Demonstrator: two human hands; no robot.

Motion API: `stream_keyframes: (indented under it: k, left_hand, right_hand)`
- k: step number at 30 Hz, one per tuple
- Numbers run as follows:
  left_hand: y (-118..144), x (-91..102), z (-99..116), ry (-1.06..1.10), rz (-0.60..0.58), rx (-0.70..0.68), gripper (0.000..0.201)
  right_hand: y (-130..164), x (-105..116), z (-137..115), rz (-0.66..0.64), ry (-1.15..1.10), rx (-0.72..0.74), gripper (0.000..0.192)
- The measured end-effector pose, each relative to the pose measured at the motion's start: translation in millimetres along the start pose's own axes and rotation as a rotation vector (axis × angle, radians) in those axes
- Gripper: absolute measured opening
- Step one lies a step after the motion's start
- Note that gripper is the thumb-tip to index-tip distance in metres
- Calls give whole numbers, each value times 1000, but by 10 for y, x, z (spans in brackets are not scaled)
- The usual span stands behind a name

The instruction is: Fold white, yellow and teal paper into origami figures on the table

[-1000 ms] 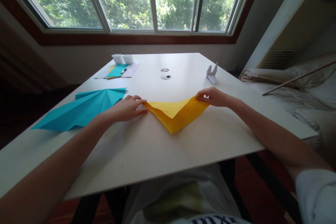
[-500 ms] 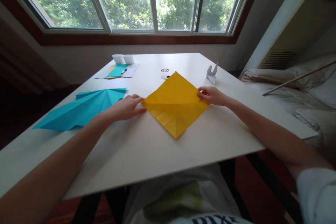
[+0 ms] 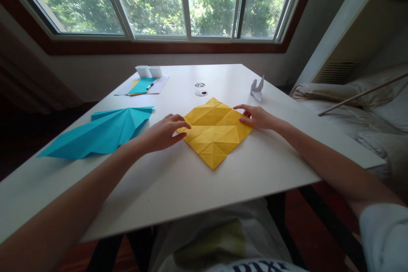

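A square of yellow origami paper [image 3: 214, 134], crossed by many creases, lies spread on the white table with one corner toward me. My left hand [image 3: 167, 132] is over its left corner, fingers apart and slightly curled. At the right corner, my right hand [image 3: 253, 117] rests with its fingers spread at the edge of the sheet, thumb on the paper. To the left of my left hand lies a folded blue paper [image 3: 102, 131] with pleats fanning from its top.
On the white table [image 3: 178, 187], a small white paper figure [image 3: 257, 89] stands at the back right. Blue paper [image 3: 143, 85], a pen [image 3: 151, 84] and white box-like pieces [image 3: 148, 71] are at the back left. Round inserts [image 3: 201, 93] sit in the tabletop.
The far half of the yellow paper has come down, so the sheet now lies flatter with its creases showing. My left hand has moved right over the corner, and my right fingers have spread.
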State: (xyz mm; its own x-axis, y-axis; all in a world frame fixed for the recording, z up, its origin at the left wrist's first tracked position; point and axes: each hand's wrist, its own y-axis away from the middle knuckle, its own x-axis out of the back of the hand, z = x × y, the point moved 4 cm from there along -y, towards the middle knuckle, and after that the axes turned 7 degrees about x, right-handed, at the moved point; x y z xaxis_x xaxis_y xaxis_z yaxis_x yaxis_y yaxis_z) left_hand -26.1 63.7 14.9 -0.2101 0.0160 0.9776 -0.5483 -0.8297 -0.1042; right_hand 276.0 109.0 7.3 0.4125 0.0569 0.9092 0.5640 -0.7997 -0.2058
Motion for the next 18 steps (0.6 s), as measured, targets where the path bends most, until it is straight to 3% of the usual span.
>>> stream_keyframes:
  k: [4,8,12,18]
  left_hand:
    - [54,-59,360,111,-113,-168,37]
    - [82,-109,518,57,-173,-203,41]
    - [50,-135,339,-41,-176,-114,43]
    - [-1,-134,-45,-109,-109,-17,46]
  right_hand:
    - [-9,-63,44,-49,57,152,35]
    - [-11,-109,93,-67,65,179,32]
    - [-11,-90,23,-78,66,182,27]
    - [5,-100,-223,-148,19,331,24]
